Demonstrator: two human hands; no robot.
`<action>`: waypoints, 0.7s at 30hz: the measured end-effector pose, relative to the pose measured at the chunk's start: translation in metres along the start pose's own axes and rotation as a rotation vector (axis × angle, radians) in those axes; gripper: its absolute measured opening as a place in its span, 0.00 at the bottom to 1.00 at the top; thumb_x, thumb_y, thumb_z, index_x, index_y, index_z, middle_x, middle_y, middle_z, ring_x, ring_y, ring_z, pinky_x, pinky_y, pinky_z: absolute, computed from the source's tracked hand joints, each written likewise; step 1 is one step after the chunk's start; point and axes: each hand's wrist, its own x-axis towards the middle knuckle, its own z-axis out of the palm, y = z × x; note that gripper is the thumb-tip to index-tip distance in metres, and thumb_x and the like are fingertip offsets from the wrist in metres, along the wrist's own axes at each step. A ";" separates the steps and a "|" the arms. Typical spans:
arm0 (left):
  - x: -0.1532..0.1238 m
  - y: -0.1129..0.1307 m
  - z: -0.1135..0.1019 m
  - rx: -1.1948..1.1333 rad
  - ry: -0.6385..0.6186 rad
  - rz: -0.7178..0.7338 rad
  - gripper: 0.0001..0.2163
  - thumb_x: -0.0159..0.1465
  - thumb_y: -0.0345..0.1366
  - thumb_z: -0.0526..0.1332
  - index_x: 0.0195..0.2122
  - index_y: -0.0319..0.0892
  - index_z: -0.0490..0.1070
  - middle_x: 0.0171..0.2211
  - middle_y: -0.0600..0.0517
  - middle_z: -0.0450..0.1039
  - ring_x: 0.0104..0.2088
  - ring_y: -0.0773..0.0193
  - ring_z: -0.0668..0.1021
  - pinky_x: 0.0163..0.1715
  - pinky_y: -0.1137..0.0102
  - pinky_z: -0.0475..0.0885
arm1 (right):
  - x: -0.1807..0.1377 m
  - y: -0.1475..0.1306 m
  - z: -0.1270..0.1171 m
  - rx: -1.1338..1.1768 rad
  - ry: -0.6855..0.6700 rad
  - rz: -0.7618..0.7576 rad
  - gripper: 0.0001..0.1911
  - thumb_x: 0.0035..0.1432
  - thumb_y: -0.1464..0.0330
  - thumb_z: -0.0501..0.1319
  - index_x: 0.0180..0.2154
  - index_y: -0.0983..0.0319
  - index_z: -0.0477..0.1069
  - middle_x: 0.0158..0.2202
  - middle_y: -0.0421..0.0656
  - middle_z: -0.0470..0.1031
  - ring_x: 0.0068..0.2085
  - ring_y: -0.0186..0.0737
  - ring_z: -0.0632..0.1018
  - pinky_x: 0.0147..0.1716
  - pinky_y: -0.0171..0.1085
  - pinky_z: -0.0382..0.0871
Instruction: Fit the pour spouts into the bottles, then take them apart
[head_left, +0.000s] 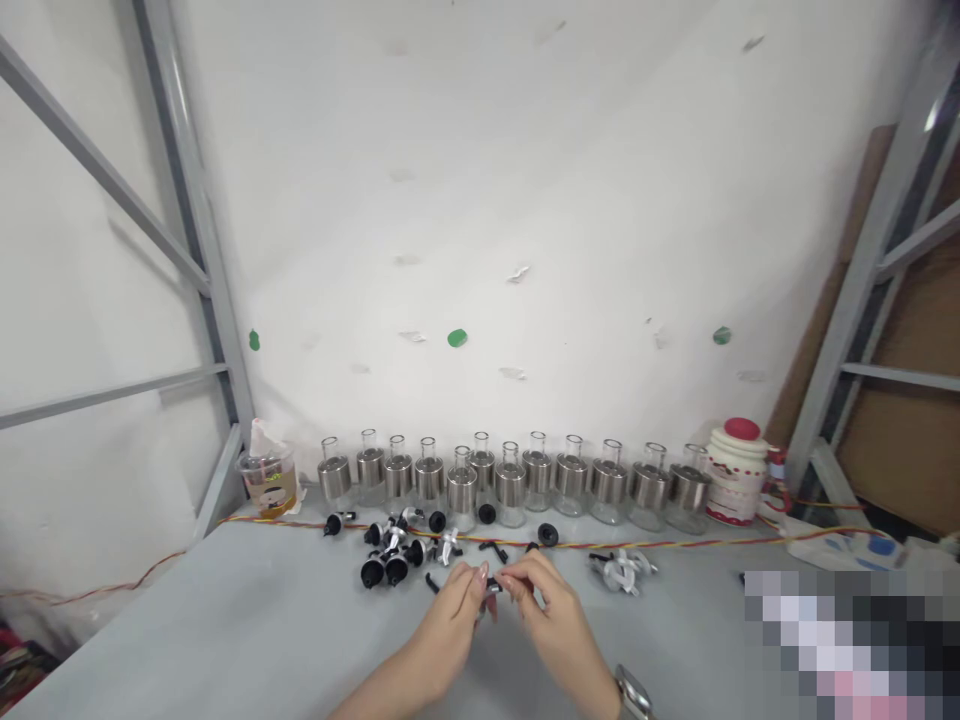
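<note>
My left hand [451,612] is closed on a small black-and-silver fitting [493,587] just above the table. From the other side, my right hand [546,600] pinches at the fitting's right end with thumb and forefinger; whatever lies between those fingertips is too small to make out. Black-and-silver bottle stoppers [396,566] lie in a cluster to the left of my hands. Beyond my fingers is a loose black lever-like piece [493,551]. Silver plastic pieces [621,572] are heaped to the right, and a black round cap [548,535] lies farther back.
Several glass bottles with metal sleeves [462,492] line the back of the grey table [225,620]. A plastic cup [270,485] stands at their left, a white jar with a red lid [738,475] at their right. A twisted red-and-yellow wire [675,544] crosses the tabletop.
</note>
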 end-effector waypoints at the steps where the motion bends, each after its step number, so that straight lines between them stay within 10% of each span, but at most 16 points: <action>1: 0.000 0.001 0.000 -0.005 -0.003 -0.005 0.19 0.61 0.51 0.43 0.31 0.42 0.64 0.33 0.52 0.59 0.35 0.65 0.65 0.36 0.73 0.64 | 0.000 0.000 0.000 0.000 -0.002 0.006 0.11 0.59 0.65 0.52 0.28 0.60 0.69 0.26 0.41 0.67 0.29 0.37 0.69 0.29 0.33 0.65; 21: -0.005 0.005 0.006 -0.008 0.041 0.001 0.17 0.62 0.50 0.44 0.34 0.44 0.62 0.34 0.52 0.62 0.36 0.65 0.65 0.39 0.71 0.62 | -0.004 -0.003 0.001 -0.005 0.004 -0.063 0.09 0.60 0.69 0.50 0.32 0.59 0.67 0.29 0.42 0.66 0.31 0.37 0.70 0.31 0.35 0.66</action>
